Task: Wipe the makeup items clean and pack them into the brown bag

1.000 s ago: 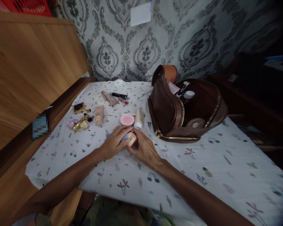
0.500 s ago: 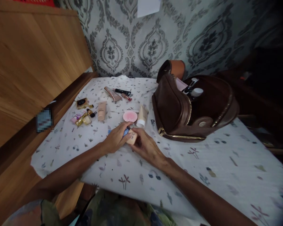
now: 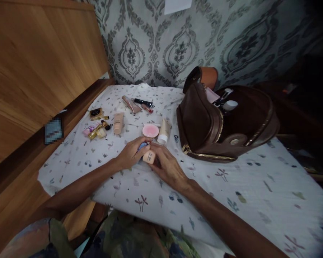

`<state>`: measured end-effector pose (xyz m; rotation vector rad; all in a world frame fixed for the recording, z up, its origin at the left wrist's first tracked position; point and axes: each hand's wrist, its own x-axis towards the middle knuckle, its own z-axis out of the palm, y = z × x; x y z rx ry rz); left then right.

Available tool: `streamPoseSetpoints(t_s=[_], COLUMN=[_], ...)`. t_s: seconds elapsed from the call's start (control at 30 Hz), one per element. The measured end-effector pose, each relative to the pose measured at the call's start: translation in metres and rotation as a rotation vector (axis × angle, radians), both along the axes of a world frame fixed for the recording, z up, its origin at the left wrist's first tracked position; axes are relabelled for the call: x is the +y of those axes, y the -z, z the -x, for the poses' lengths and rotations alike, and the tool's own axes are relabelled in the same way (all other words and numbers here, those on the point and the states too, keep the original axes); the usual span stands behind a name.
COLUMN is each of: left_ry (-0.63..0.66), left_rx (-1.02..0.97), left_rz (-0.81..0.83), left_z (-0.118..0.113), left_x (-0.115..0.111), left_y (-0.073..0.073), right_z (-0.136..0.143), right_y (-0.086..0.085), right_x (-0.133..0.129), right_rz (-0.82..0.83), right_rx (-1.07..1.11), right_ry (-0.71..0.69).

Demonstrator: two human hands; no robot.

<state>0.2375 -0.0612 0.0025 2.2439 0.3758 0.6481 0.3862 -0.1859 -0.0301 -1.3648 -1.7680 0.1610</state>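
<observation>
Hands, 2: L hand (image 3: 129, 153) grip was closed on 1 blue item (image 3: 142, 146), R hand (image 3: 171, 167) grip closed round 1 peach bottle (image 3: 149, 157), both over bench (image 3: 207, 186), near 1 pink compact (image 3: 150, 130). Also 3 pale tubes (image 3: 118, 123), 1 blk tube (image 3: 143, 103), 1 brown bag (image 3: 201, 122), open. Vs 0.5 s ago: blue end past L hand was out of sight; tubes + bag hadn't moved on bench.

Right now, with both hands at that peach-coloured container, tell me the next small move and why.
Probably a short stroke of the left hand, drawing the blue piece across the peach-coloured container while the right hand steadies it. The left hand holds the blue piece, perhaps a cloth, right beside the container, and the right hand holds the container.
</observation>
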Motion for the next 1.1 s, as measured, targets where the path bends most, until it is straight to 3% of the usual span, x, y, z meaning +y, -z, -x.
streamPoseSetpoints(t_s=[0.2,0.3,0.4,0.6,0.73,0.9,1.0,1.1], left_ry=[0.173,0.207,0.190,0.184,0.203,0.195,0.201,0.202], left_rx=[0.032,0.076,0.075,0.100,0.105,0.101,0.076,0.050], left_rz=[0.271,0.278,0.241,0.283,0.414,0.588,0.586,0.537], left_z=[0.007,0.010,0.010,0.010,0.011,0.009,0.008,0.007], left_x=[0.013,0.014,0.015,0.017,0.017,0.018,0.019,0.018], left_y=[-0.005,-0.008,-0.006,-0.004,-0.005,0.003,0.006,0.003], right_z=[-0.003,-0.006,-0.009,-0.009,-0.011,-0.011,-0.010,-0.008], right_y=[-0.008,-0.013,-0.014,-0.011,-0.013,-0.018,-0.017,-0.016], right_x=[0.002,0.004,0.005,0.004,0.000,-0.003,-0.004,-0.004], right_rz=[0.155,0.223,0.262,0.194,0.048,-0.113,-0.088,0.021], right_rx=[0.555,0.784,0.861,0.768,0.497,0.182,0.197,0.352], right_ry=[-0.012,-0.057,-0.072,-0.076,-0.068,-0.035,-0.031,-0.020])
